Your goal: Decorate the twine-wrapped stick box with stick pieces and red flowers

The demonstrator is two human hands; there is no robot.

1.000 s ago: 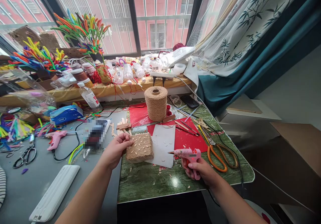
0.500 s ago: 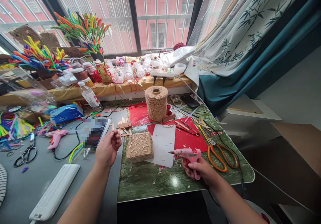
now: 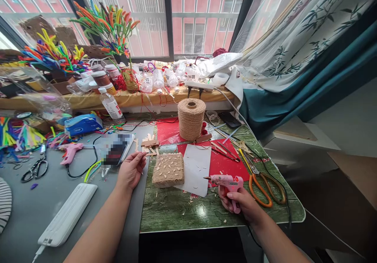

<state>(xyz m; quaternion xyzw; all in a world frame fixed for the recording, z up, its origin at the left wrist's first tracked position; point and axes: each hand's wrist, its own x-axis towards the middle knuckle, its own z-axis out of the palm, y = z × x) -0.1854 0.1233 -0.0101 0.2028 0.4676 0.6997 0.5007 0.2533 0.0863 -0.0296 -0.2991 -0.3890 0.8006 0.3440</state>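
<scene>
My right hand (image 3: pixel 240 205) is wrapped round the handle of a pink hot glue gun (image 3: pixel 226 181), its nozzle pointing left. My left hand (image 3: pixel 132 169) is raised just left of a twine-covered block (image 3: pixel 168 168), thumb and fingertips pinched together. Whatever sits in that pinch is too small to make out. Small pale wood chips lie scattered over the block's top. The block rests at the left edge of the green mat (image 3: pixel 165 216), partly beside a white sheet of paper (image 3: pixel 196 168). Behind the block lies a pile of wooden sticks (image 3: pixel 150 143).
A big twine spool (image 3: pixel 191 121) stands behind the paper. Orange-handled scissors (image 3: pixel 262 184) lie at right, with a black cord alongside. On the grey table are a second pink glue gun (image 3: pixel 70 153), black scissors (image 3: pixel 37 168) and a white power strip (image 3: pixel 67 216).
The whole view has shifted, with things appearing slightly further right. Both hands keep nearly the same poses, and the glue gun stays in my right hand.
</scene>
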